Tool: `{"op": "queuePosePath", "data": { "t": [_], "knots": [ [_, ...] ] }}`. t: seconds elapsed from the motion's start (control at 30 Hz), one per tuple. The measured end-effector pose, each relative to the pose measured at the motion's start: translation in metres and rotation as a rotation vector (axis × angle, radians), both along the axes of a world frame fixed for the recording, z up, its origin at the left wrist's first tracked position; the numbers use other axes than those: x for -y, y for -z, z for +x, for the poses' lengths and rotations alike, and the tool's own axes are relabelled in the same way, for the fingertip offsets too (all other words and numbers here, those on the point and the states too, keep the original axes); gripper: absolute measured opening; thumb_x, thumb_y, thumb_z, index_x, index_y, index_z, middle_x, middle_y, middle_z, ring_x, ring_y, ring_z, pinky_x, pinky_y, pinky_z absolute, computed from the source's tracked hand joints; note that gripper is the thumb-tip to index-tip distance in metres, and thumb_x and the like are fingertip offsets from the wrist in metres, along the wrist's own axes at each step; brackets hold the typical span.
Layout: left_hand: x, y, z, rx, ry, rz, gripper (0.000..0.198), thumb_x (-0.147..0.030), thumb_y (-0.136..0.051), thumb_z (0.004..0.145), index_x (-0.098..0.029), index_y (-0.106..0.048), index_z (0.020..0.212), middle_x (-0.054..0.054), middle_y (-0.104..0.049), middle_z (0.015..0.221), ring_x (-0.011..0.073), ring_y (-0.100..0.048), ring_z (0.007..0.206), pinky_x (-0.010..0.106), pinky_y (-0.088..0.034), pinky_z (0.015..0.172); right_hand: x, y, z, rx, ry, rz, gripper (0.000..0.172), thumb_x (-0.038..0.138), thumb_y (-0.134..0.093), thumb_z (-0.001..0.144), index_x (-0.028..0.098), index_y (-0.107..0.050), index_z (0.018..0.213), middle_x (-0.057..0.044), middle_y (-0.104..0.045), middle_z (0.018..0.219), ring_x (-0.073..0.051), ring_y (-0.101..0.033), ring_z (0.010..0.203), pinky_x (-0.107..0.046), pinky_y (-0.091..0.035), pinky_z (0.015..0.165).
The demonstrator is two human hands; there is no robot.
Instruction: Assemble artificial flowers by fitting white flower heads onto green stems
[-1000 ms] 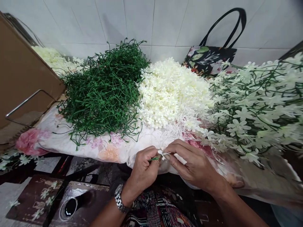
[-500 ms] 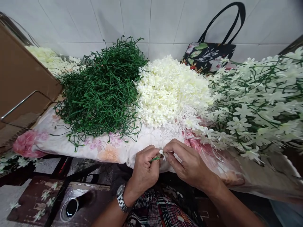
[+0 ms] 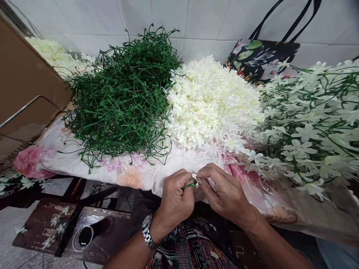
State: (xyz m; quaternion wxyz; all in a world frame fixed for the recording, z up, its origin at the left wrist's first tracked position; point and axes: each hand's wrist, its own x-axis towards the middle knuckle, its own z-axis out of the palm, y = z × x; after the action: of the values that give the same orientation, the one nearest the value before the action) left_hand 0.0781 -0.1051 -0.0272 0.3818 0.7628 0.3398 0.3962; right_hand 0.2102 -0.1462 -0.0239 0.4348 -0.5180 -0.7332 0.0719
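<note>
My left hand [image 3: 175,200], with a metal watch on its wrist, pinches a thin green stem [image 3: 189,185]. My right hand [image 3: 224,192] pinches a small white flower [image 3: 195,179] right at the tip of that stem. Both hands meet at the near edge of a floral cloth [image 3: 84,164]. Behind them lie a heap of green stems [image 3: 123,97] and a heap of loose white flowers [image 3: 210,101].
Finished flower sprays [image 3: 311,119] are piled at the right. A dark floral bag [image 3: 260,59] leans on the tiled wall. At the left stand a cardboard box [image 3: 25,89] and more white flowers [image 3: 56,56]. A dark low stool [image 3: 70,231] sits below.
The view has shifted slightly closer and to the right. My hands stay pinched together on the stem and flower, with the flower now pressed closer to the stem tip.
</note>
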Motion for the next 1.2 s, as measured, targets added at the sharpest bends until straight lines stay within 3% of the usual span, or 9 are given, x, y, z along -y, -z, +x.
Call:
{"op": "queuePosePath", "data": {
  "t": [0.47,0.63,0.73,0.93,1.2],
  "knots": [
    [-0.001,0.004,-0.001,-0.019,-0.041,-0.019,0.023,-0.003,-0.036,0.065,-0.021,-0.024,0.055,-0.005,-0.029,0.050,0.0094,-0.030,0.047,0.022,-0.021,0.044,-0.003,0.000,-0.005,0.004,-0.002,0.004,0.016,0.005,-0.043,0.086,0.018,-0.049,0.079,-0.001,-0.050,0.065,-0.013,-0.050,0.061,-0.024,-0.044,0.055],
    [-0.004,-0.002,-0.005,0.051,0.068,-0.178,0.024,-0.008,-0.038,0.073,-0.020,-0.031,0.053,-0.005,-0.031,0.051,0.0092,-0.033,0.049,0.020,-0.025,0.045,0.002,-0.008,0.004,-0.074,-0.049,-0.080,0.010,0.010,-0.046,0.087,0.017,-0.053,0.088,-0.003,-0.056,0.074,-0.012,-0.055,0.067,-0.024,-0.047,0.060],
    [-0.005,-0.004,-0.009,0.111,0.085,-0.244,0.024,-0.012,-0.041,0.076,-0.019,-0.037,0.053,-0.005,-0.034,0.052,0.0091,-0.034,0.049,0.020,-0.027,0.045,0.007,-0.017,0.010,-0.108,-0.003,-0.072,0.010,0.015,-0.051,0.086,0.017,-0.055,0.095,-0.003,-0.059,0.079,-0.013,-0.056,0.070,-0.025,-0.049,0.062],
    [-0.001,-0.003,-0.011,0.145,0.045,-0.136,0.023,-0.012,-0.043,0.079,-0.017,-0.049,0.057,-0.003,-0.040,0.054,0.0098,-0.041,0.050,0.020,-0.030,0.045,0.014,-0.029,0.008,-0.090,0.029,-0.035,0.008,0.013,-0.053,0.083,0.018,-0.055,0.089,-0.004,-0.060,0.078,-0.014,-0.058,0.072,-0.026,-0.049,0.064],
    [0.005,0.004,-0.010,0.089,-0.020,0.113,0.022,-0.004,-0.042,0.076,-0.017,-0.060,0.072,-0.003,-0.046,0.057,0.0100,-0.045,0.051,0.020,-0.035,0.047,0.012,-0.023,-0.003,-0.071,0.035,-0.068,0.012,0.009,-0.047,0.083,0.018,-0.056,0.082,-0.002,-0.057,0.070,-0.013,-0.055,0.063,-0.025,-0.046,0.056]
  ]
}}
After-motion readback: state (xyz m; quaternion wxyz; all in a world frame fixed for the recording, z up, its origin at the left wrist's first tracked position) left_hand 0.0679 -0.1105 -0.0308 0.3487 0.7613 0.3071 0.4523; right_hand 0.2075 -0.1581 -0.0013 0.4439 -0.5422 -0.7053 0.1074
